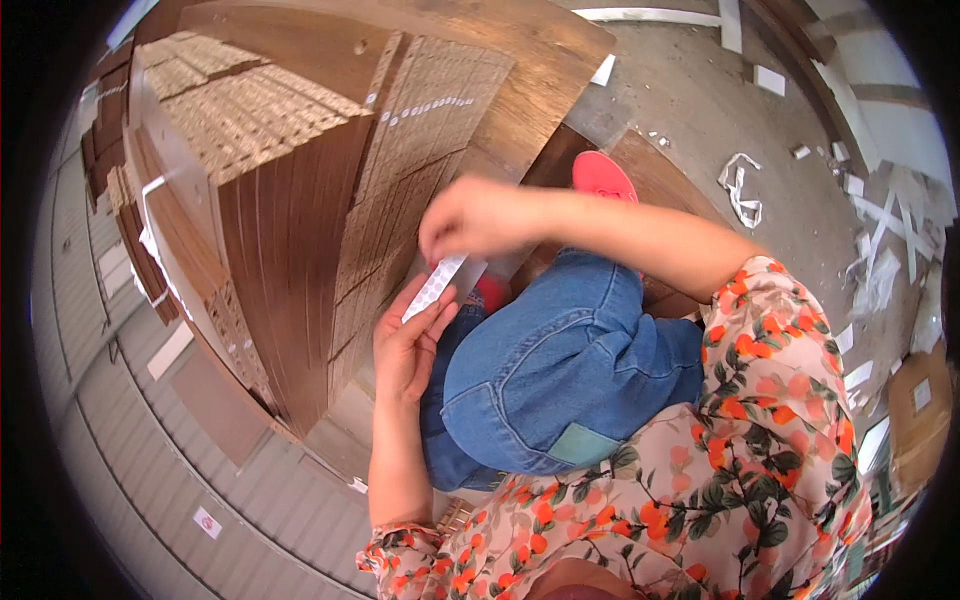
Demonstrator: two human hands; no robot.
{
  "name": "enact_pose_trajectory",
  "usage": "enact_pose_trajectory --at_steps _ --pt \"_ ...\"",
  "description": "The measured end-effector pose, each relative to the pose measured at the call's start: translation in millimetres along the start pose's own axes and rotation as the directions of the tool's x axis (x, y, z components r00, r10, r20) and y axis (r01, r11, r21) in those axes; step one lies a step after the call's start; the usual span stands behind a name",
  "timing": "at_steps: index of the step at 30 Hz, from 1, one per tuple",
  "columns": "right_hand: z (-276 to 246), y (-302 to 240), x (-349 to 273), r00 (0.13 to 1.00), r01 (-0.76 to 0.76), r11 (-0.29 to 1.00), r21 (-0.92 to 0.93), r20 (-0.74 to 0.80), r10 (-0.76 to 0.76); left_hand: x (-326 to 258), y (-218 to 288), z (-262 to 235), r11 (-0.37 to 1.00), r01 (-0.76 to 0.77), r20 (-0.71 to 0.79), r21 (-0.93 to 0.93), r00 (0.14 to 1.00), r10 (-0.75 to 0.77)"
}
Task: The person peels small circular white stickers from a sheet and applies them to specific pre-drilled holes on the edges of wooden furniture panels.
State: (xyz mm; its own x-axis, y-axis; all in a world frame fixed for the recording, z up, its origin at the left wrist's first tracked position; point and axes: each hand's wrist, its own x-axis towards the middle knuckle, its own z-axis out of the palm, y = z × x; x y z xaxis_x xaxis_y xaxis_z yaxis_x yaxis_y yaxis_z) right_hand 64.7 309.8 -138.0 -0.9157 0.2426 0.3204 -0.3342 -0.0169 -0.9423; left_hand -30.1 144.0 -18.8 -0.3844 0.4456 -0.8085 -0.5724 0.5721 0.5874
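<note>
My left hand (pixel 408 345) grips a narrow white strip of round stickers (pixel 433 288) between thumb and fingers, above my knees. At the strip's far end is my right hand (pixel 465 222), its fingers bent together and slightly blurred; whatever they pinch is too small or hidden to make out. Just beyond both hands stand brown panels packed on edge (pixel 410 165), their raw chipboard edges facing me. A row of small white round stickers (pixel 430 108) runs across those edges, one after another.
More stacked chipboard panels (pixel 290 260) rise at the left, with a wooden board (pixel 530 75) behind. My bent legs in blue jeans (pixel 540 380) fill the middle. A white strap (pixel 742 190) and torn wrapping (pixel 880 265) lie on the floor at right, near a cardboard box (pixel 918 410).
</note>
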Motion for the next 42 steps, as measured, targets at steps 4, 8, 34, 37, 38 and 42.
enact_pose_trajectory --at_steps 4,8,34,37,38,42 --pt "-64.5 110.7 -26.3 0.729 -0.419 0.877 0.234 -0.49 0.479 -0.8 -8.8 1.8 0.998 0.016 -0.077 0.059 0.997 -0.012" --pt "-81.8 152.8 -17.2 0.574 -0.471 0.858 0.207 -0.667 0.476 -5.9 -12.5 -8.7 0.996 0.017 -0.148 0.082 0.989 -0.005" --pt "-85.1 156.4 -3.0 0.537 -0.481 0.872 0.095 -0.754 0.379 -9.5 -9.7 -5.6 0.998 -0.001 -0.18 0.064 0.984 0.012" --pt "-82.1 166.7 -3.3 0.502 -0.409 0.902 0.142 -0.79 0.352 -8.0 -10.9 -6.2 0.997 0.01 -0.156 0.079 0.988 0.002" --pt "-80.1 167.1 -1.2 0.504 -0.409 0.902 0.141 -0.788 0.353 -8.7 -10.7 -7.1 0.997 0.01 -0.158 0.076 0.988 0.002" --pt "-73.4 171.2 2.2 0.441 -0.393 0.906 0.154 -0.833 0.333 -10.2 -11.1 -7.8 0.996 0.024 -0.17 0.084 0.985 -0.01"
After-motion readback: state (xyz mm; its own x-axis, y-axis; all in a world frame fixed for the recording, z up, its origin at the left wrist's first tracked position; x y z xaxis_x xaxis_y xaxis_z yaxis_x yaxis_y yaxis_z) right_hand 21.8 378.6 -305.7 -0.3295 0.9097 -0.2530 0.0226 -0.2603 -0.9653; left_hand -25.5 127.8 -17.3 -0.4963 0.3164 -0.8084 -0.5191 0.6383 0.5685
